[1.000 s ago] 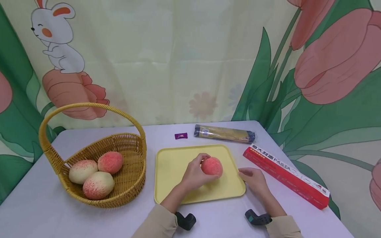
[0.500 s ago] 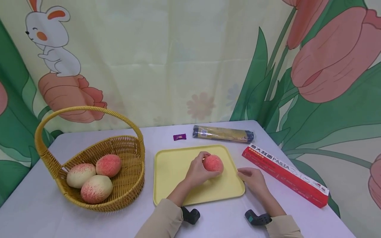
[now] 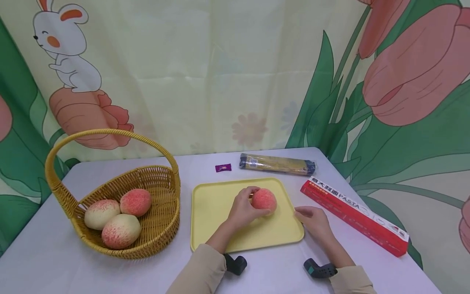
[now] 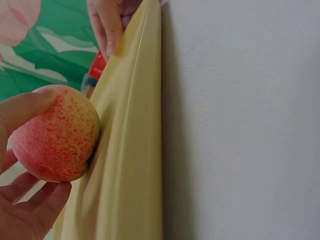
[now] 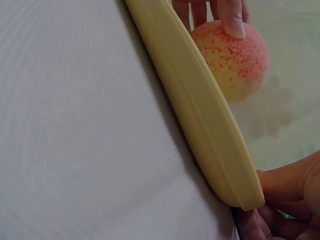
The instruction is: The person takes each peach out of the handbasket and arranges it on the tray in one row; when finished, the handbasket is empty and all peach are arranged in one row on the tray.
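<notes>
A pink and cream peach (image 3: 265, 200) is at the right half of the yellow tray (image 3: 209, 208). My left hand (image 3: 244, 210) holds it from the left, with the thumb on the near side and fingers on the far side. In the left wrist view the peach (image 4: 60, 137) sits between thumb and spread fingers, right at the tray. My right hand (image 3: 315, 222) pinches the tray's right rim. The right wrist view has that thumb (image 5: 285, 182) over the tray's edge and fingers below it.
A wicker basket (image 3: 161, 241) with a tall handle and several peaches stands at the left. Behind the tray lie a purple wrapped sweet (image 3: 223, 168) and a long gold packet (image 3: 277, 164). A red pasta box (image 3: 356, 216) lies slanted on the right.
My left hand has shifted the peach slightly right and away from me over the tray. The right hand stays at the tray's rim.
</notes>
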`<action>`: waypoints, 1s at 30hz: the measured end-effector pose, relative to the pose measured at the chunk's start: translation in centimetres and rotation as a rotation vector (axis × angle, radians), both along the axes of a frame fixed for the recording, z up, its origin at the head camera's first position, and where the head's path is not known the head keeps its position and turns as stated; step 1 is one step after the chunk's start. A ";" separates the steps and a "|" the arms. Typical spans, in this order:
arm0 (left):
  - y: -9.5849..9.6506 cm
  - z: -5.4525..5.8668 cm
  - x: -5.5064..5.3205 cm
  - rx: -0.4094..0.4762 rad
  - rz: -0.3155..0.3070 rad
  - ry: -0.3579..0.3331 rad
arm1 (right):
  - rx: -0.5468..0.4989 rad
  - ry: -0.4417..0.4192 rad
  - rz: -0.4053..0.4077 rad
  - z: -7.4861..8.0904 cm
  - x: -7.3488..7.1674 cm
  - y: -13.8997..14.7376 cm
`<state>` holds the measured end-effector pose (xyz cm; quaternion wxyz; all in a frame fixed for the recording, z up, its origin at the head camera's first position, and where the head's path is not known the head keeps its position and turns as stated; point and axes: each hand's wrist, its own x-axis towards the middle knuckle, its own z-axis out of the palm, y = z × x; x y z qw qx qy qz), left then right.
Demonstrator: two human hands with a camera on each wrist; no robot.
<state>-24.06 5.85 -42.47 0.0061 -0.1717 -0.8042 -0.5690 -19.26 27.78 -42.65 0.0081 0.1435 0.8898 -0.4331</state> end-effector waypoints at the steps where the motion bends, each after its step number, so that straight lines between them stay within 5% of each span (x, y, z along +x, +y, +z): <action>1: 0.2 0.1 -0.1 -0.003 0.000 -0.002 | -0.001 -0.001 0.000 0.0 0.0 0.0; 13: 2.2 0.4 -0.8 -0.007 0.013 -0.041 | 0.014 0.010 0.015 0.1 -0.1 -0.2; 30: 4.5 1.3 -1.3 -0.073 -0.045 -0.100 | 0.031 0.041 0.034 0.2 0.0 -0.3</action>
